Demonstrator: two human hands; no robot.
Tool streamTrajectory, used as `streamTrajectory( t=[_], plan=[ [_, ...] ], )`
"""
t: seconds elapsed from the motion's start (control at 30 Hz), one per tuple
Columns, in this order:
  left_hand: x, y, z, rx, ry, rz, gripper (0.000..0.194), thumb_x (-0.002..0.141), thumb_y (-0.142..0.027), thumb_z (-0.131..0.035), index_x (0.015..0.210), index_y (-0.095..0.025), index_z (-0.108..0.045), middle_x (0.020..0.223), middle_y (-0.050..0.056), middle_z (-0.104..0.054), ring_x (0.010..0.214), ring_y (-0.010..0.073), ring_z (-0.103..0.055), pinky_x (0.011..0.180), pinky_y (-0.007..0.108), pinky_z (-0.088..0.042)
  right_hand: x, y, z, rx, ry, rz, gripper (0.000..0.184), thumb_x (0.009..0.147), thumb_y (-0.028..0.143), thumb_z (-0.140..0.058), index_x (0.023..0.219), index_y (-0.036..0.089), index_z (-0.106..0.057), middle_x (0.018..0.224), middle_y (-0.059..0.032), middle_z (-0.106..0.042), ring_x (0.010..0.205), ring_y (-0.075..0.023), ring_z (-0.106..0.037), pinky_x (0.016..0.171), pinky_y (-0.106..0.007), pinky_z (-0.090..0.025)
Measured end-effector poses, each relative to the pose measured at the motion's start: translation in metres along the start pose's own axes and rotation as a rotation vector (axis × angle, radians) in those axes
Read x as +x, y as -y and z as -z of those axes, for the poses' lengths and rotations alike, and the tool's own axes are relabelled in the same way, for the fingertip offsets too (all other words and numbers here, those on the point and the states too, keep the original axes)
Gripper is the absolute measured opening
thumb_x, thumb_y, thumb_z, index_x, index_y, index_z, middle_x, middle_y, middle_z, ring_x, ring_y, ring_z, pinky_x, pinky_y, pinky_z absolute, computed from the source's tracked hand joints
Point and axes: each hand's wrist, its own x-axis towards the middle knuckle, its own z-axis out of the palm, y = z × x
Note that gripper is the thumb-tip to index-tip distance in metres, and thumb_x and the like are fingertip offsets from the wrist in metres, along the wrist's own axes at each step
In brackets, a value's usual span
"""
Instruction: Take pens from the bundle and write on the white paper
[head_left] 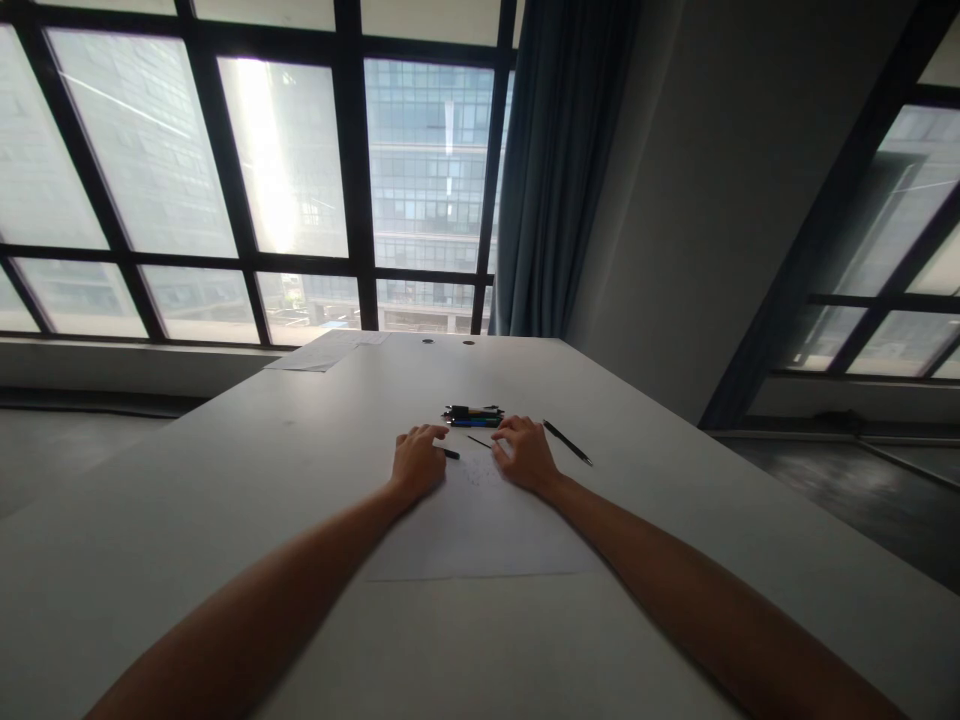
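Both my forearms reach out over a white table (225,480). My left hand (416,461) rests on the far left part of a white sheet of paper (480,525), fingers curled, with a short black piece (451,454) sticking out from under its fingers. My right hand (525,452) sits on the sheet's far right part, fingers curled round a thin dark pen part (478,441) that points left. A small pile of pens (474,415) lies just beyond both hands. A single black pen (568,442) lies to the right of my right hand.
Loose papers (326,352) lie at the table's far left edge, near two cable holes (448,342). Large windows (285,160) and a blue curtain (559,170) stand behind the table. A grey wall (697,200) and dark floor are to the right.
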Motion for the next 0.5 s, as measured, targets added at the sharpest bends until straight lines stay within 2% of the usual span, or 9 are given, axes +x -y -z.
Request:
streamTrajectory(
  t=[0.13,0.27,0.5],
  plan=[
    [-0.0027,-0.0001,-0.0027,0.105,0.063,-0.124,0.032,0.079,-0.017,-0.051,0.105,-0.023,-0.069,0.117,0.006,-0.066,0.112,0.0253,-0.055,0.101,0.046,-0.035,-0.0004,0.0008,-0.0012,-0.054,0.074,0.041,0.015,0.080,0.022,-0.059,0.084,0.020,-0.074,0.113,-0.0070,-0.063,0.106,-0.0224,-0.052,0.091,-0.037,-0.033],
    [-0.0039,-0.0002,-0.0029,0.137,0.093,-0.156,0.020,0.083,-0.020,-0.053,0.093,-0.025,-0.070,0.111,0.004,-0.066,0.110,0.0246,-0.055,0.099,0.045,-0.035,0.0007,0.0011,0.0001,-0.053,0.096,0.046,0.014,0.081,0.022,-0.059,0.079,0.019,-0.073,0.111,-0.0072,-0.064,0.106,-0.0226,-0.051,0.091,-0.038,-0.034],
    [-0.0034,-0.0045,0.0010,0.117,0.027,-0.158,0.017,0.090,-0.018,-0.048,0.099,-0.021,-0.062,0.104,0.005,-0.068,0.101,0.0229,-0.058,0.096,0.041,-0.035,0.0041,0.0055,0.0030,-0.058,0.163,0.068,0.009,0.080,0.018,-0.062,0.077,0.018,-0.070,0.103,-0.0071,-0.064,0.102,-0.0223,-0.051,0.089,-0.037,-0.033]
  ],
)
